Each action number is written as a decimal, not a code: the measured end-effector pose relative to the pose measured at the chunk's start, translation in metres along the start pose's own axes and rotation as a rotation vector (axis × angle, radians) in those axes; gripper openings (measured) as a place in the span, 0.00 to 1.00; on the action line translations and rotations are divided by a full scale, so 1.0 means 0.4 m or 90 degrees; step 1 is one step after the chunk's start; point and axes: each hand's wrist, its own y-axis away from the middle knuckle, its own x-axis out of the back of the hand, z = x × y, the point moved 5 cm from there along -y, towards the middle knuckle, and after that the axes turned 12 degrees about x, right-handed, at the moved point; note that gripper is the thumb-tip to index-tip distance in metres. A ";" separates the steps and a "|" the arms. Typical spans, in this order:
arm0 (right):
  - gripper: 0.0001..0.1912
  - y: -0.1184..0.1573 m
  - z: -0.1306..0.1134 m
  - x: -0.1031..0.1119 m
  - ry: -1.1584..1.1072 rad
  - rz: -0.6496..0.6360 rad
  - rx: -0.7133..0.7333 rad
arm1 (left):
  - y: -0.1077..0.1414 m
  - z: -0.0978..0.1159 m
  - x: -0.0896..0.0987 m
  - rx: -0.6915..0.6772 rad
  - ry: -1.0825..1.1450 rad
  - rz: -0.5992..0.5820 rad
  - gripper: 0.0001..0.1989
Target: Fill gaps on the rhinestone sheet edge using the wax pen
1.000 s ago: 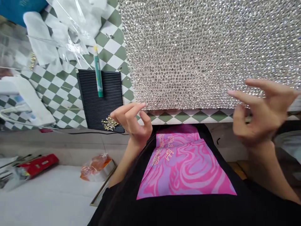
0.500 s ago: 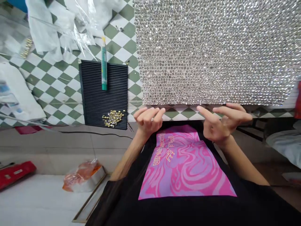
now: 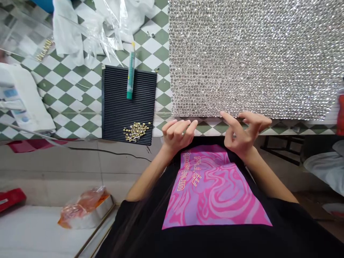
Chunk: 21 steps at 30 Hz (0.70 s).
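Two bare hands hover over the pink print of a black T-shirt (image 3: 215, 243), nearer each other than a second ago: the left hand (image 3: 177, 136) is loosely curled and the right hand (image 3: 242, 134) has its thumb and fingers narrowly parted, neither visibly holding anything. Their fingertips reach the lower edge of the rhinestone mesh sheet (image 3: 249, 57). Just beside the left hand, gold studs (image 3: 136, 131) lie on a black ribbed mat (image 3: 115, 107), with a green tube (image 3: 130, 71) farther along it.
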 end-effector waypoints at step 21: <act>0.31 0.023 0.004 -0.017 0.022 -0.036 -0.011 | -0.012 0.003 0.009 -0.011 0.089 0.010 0.08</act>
